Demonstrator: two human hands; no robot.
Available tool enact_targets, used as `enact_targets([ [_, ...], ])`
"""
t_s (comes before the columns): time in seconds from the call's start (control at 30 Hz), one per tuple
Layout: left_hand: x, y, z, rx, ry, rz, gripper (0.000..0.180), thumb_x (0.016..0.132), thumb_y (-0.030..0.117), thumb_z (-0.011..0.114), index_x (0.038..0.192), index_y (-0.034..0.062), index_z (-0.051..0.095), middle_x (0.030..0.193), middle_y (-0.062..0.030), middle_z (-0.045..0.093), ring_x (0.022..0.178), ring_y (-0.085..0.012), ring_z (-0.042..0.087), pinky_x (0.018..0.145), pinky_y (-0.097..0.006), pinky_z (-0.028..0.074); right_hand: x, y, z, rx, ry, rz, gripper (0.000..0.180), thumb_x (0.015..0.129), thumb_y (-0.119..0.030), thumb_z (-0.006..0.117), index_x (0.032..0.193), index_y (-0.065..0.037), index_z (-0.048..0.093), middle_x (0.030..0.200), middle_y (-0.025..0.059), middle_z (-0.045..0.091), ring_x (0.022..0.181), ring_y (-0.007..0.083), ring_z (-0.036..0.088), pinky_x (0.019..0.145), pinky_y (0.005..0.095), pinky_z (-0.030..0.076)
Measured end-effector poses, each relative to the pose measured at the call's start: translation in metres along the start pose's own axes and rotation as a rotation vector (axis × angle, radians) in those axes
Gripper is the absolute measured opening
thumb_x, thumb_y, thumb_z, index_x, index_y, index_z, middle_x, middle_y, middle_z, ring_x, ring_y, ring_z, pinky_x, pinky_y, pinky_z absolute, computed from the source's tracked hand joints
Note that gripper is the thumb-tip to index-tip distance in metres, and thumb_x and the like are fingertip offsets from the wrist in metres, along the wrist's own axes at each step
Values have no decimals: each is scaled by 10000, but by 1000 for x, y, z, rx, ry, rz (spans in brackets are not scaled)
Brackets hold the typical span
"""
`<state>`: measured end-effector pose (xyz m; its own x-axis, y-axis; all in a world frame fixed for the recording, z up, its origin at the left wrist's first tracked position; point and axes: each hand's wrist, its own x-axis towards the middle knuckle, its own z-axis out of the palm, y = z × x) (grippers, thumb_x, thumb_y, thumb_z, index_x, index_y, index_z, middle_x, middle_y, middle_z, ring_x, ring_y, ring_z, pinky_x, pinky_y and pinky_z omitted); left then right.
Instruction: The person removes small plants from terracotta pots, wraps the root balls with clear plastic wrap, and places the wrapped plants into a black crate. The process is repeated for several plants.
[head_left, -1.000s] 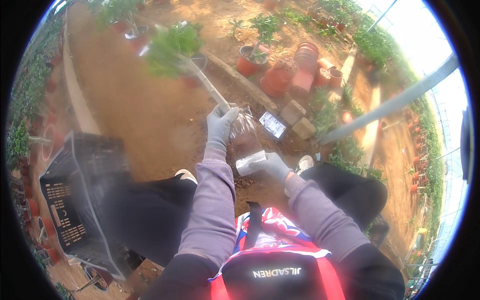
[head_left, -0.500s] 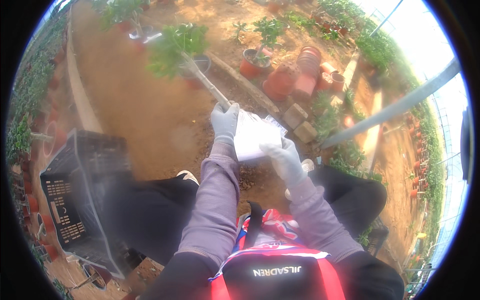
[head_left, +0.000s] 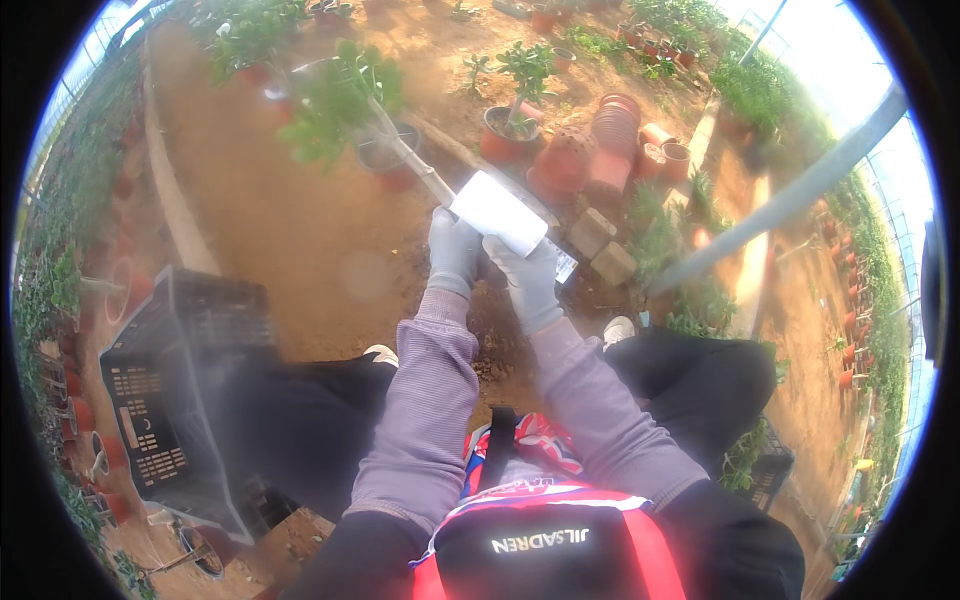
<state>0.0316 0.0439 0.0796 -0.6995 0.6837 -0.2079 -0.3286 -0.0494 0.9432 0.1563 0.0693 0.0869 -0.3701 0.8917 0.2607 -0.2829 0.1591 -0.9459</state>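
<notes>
A leafy plant [head_left: 340,105] with a bare pale stem [head_left: 405,152] slants up and left in front of me. White sheet wrapping [head_left: 500,213] forms a roll around its lower end. My left hand [head_left: 453,250], in a grey glove, is closed round the lower part of this bundle, just under where the stem enters the white roll. Against the roll's lower side, my gloved right hand [head_left: 527,280] is closed on the wrapping. A small printed label [head_left: 565,264] sticks out past the roll's right end. The roots, if any, are hidden inside.
A black plastic crate [head_left: 150,400] stands at my left leg. Ahead are a potted plant [head_left: 510,130], stacked terracotta-coloured pots [head_left: 612,145] and concrete blocks [head_left: 600,245]. A grey metal pole [head_left: 790,200] slants across the right. Rows of potted plants line both sides.
The white sheet, hanging broad and loose before, is now rolled around the stem's lower end. My right hand has moved left and up, close to my left hand.
</notes>
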Motion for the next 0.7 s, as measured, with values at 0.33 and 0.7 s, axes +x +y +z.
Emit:
enact_targets([
  [0.33,-10,11,-2,-479,-530,61,296,936,127,650,1199,7,588,1075,-26,649,983,-104,598,855,-253,487,13,-8,-9,289,2,11,252,885,-33,694,1133,5,683,1035,24,690,939,92,630,834,251,505],
  [0.7,-2,32,-6,-368,-185,236,155,894,-9,514,1041,17,472,924,-181,676,759,-197,661,675,-294,552,-73,-54,-34,90,-382,388,173,861,-59,701,1014,21,686,960,61,696,907,138,651,793,301,524],
])
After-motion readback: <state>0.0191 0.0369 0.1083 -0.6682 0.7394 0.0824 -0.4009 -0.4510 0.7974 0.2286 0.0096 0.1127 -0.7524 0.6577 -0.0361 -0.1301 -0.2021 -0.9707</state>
